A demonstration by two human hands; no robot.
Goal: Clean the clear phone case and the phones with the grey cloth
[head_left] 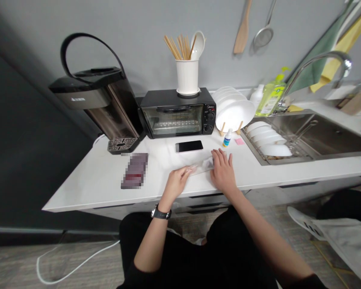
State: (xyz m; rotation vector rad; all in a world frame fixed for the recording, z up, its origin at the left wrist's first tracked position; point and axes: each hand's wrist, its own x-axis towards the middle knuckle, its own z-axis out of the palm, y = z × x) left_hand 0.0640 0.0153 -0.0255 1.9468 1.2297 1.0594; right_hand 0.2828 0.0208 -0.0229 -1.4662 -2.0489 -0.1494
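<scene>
Near the counter edge (pixel 108 203), left hand (pixel 175 182) pinches clear plastic (pixel 201 166) — right hand's (pixel 223 171) grip unclear.

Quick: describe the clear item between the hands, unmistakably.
Find the black toaster oven, then the dark phone in front. Lower in view, between the left hand and right hand, is the clear item; being see-through sets it apart from the phone's black face.
</scene>
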